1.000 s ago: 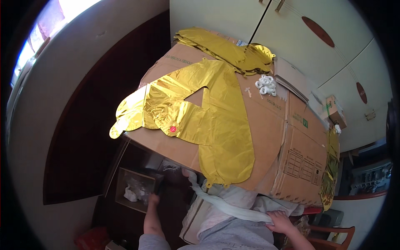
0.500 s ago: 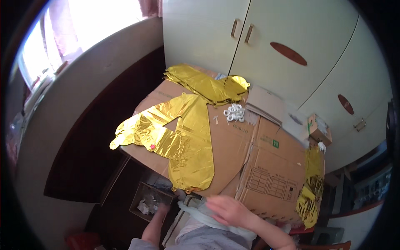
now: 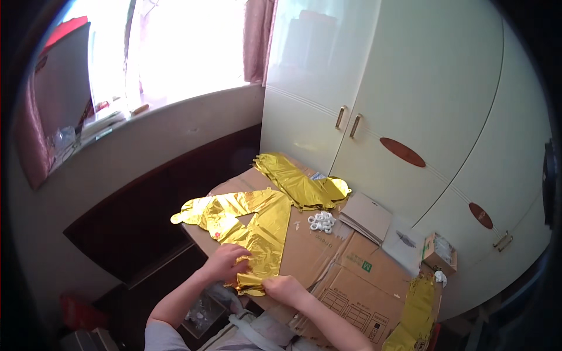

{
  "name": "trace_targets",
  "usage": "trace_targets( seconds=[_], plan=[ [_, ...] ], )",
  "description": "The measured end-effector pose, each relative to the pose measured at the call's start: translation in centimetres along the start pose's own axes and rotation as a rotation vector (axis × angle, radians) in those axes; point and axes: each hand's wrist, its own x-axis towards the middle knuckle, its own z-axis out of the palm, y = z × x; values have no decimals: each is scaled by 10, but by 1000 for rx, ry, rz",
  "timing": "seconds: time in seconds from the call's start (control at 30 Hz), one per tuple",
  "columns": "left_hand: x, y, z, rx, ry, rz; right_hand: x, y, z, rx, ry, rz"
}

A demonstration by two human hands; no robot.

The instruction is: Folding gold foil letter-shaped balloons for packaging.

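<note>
A flat gold foil balloon (image 3: 266, 234) with a triangular hole lies on the cardboard-covered table in front of me. My right hand (image 3: 284, 289) is closed on its near edge, with the fingertips pinching the foil. Over the near left part of the balloon, my left hand (image 3: 227, 263) is curved, its fingers apart and touching or just above the foil. The near end of the foil is bunched up between both hands. A small pink-red spot shows near the balloon's left side.
Behind it lies a stack of gold foil balloons (image 3: 304, 184). White rings (image 3: 321, 222) and a folded cardboard piece (image 3: 366, 217) are to the right. More gold foil (image 3: 414, 313) lies along the right edge, near a small box (image 3: 438, 255). An open box (image 3: 205, 316) stands below the table.
Both hands have come forward onto the balloon's near end: the left from the box below, the right from my lap. The near edge is now gripped and bunched. The view has tilted up.
</note>
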Motion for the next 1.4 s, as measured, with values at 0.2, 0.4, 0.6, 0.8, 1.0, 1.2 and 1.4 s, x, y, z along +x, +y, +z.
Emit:
trace_targets(
  seconds=[0.2, 0.4, 0.6, 0.8, 1.0, 1.2, 1.4],
  plan=[
    [23, 8, 6, -270, -322, -220, -1, 32, 19, 792, 273, 359],
    [17, -18, 6, -359, -358, -156, 4, 24, 16, 975, 314, 528],
    [26, -37, 18, -198, -276, -311, 7, 14, 10, 348, 898, 399],
    [51, -106, 9, -700, 233, -382, 26, 21, 21, 125, 557, 109],
    [91, -158, -51, -917, 553, -463, 66, 90, 25, 154, 353, 383],
    [87, -223, -105, -1067, 926, -594, 79, 92, 0, -61, 59, 513],
    [74, -281, -194, -900, 1225, -499, 80, 93, 6, -76, 31, 529]
  ],
)
